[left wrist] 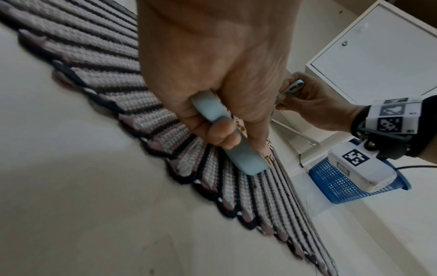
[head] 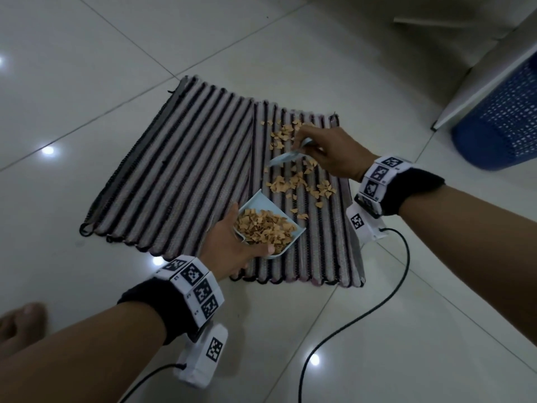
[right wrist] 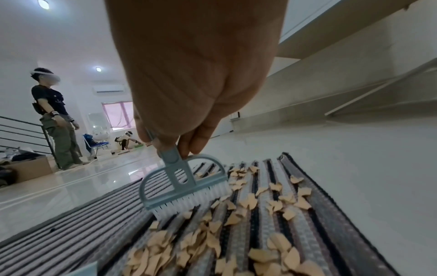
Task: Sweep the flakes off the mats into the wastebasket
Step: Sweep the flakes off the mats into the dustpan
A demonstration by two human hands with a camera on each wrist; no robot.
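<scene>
Lying tan, curled: flakes (head: 293,181); left hand (head: 232,245) clamps dustpan (head: 268,228), right hand (head: 331,152) brush (right wrist: 187,188).

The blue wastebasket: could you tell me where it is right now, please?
In the head view the wastebasket stands on the floor at the far right, beyond the right hand, beside a white cabinet.

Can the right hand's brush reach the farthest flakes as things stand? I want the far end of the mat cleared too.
Probably yes: the right hand holds the brush right among the flakes, and nothing lies between it and the farthest ones.
</scene>
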